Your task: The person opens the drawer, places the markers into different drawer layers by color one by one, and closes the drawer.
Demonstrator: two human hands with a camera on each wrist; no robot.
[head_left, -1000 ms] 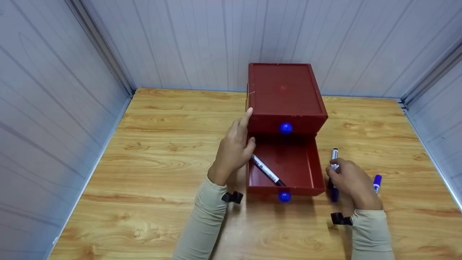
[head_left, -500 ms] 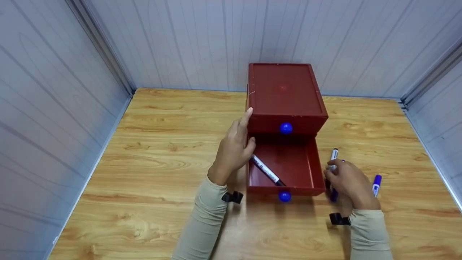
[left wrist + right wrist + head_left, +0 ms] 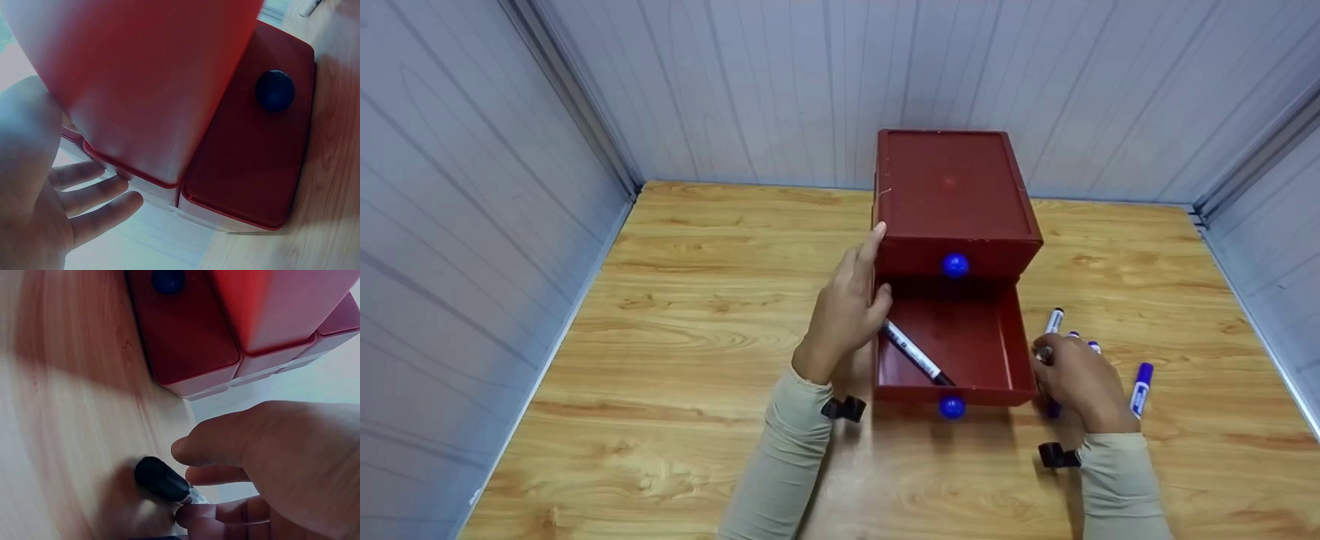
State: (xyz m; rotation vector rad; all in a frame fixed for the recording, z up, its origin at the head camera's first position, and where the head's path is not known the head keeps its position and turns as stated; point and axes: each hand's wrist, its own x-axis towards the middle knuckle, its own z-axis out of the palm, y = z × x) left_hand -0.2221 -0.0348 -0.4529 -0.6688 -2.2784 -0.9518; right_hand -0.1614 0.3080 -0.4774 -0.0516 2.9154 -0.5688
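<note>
Right of drawer (image 3: 997,397), black-capped marker (image 3: 160,479): probably light, rigid, slick; grasp mid-barrel.
Right hand (image 3: 1084,375): fingers part-curled beside it, hold unclear.
Left hand (image 3: 844,315): fingers extended, unclenched.

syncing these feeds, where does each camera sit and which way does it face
Head: on the head, facing forward and down at the red drawer unit; left hand, right hand and sleeves show.
Left wrist: on that wrist, facing the bottom drawer; left hand shows at left.
Right wrist: on that wrist, facing the table and a marker; right hand shows at lower right.
Both wrist views share the bottom drawer's knob.
</note>
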